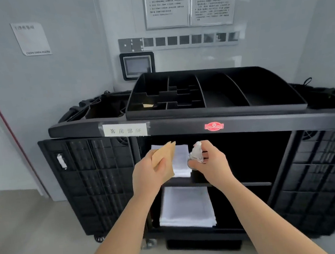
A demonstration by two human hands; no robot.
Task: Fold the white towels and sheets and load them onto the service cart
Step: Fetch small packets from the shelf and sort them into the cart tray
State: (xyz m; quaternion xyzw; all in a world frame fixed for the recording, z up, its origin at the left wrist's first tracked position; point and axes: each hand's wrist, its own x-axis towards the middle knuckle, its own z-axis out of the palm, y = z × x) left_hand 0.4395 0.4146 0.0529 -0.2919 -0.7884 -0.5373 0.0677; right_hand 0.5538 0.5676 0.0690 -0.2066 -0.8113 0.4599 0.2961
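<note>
Left hand (147, 176) grip pinches a brown paper packet (164, 158) | right hand (209, 159) grip curls round a small clear bottle (195, 155) | folded white towels (181, 160) at upper shelf's left end, folded sheets (186, 206) on lower shelf of service cart (183, 125) | advice: set items into top tray compartments, bottle upright.

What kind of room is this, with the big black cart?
Probably a hotel linen room. A paper sign on the wall reads "Clean Linen Room", the black service cart holds folded white towels on its shelves, and framed notices hang above it.
</note>
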